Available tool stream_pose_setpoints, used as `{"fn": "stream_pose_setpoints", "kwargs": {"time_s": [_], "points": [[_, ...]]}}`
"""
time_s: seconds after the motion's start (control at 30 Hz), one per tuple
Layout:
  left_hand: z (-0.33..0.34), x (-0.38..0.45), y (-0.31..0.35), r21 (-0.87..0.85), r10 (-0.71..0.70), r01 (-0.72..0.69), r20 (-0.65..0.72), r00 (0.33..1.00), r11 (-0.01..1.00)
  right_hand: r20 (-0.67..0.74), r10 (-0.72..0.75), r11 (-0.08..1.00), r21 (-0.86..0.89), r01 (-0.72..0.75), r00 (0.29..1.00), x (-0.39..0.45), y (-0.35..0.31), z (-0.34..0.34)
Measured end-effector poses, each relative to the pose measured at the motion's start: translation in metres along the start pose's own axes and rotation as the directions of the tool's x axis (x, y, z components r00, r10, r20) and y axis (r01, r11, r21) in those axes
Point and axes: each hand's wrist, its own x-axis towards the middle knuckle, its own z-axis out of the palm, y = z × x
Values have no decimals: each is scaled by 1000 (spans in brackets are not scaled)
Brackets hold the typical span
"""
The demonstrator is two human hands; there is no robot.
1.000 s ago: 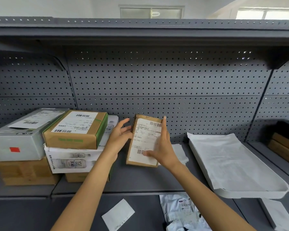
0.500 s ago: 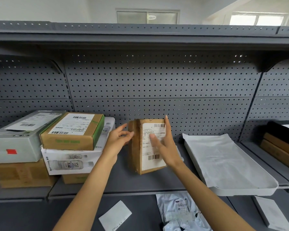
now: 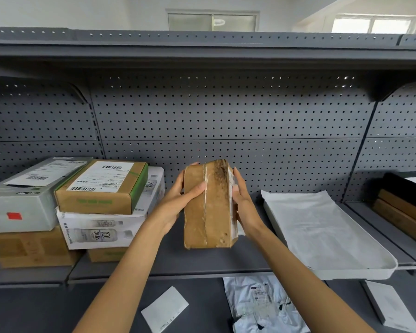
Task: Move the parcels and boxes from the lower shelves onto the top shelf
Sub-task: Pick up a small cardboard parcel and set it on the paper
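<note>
Brown parcel (image 3: 208,205) upright, taped side forward | hands: left (image 3: 177,204), right (image 3: 244,204) clasp its sides | above shelf (image 3: 202,260)

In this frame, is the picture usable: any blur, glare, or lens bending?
Head view: the grey metal top shelf bows from wide-angle distortion; the windows are blown out; the brown cardboard parcel held in both hands is sharp; the bottom-left stacked box is slightly soft.
</note>
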Motion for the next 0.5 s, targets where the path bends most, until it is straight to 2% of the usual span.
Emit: {"fn": "stream_pose_setpoints", "kwargs": {"time_s": [0.17,0.33,0.5], "points": [[18,-1,-2,-19,117,-118,-60,991,993,18,-8,1000,-6,8,1000,6,-2,0],[25,-3,-10,-16,222,-225,-106,969,974,-54,-101,992,-80,96,993,6,-12,-5],[27,-1,-13,9,272,-273,-119,955,962,-94,-142,988,-72,135,985,3,-14,-7]]}}
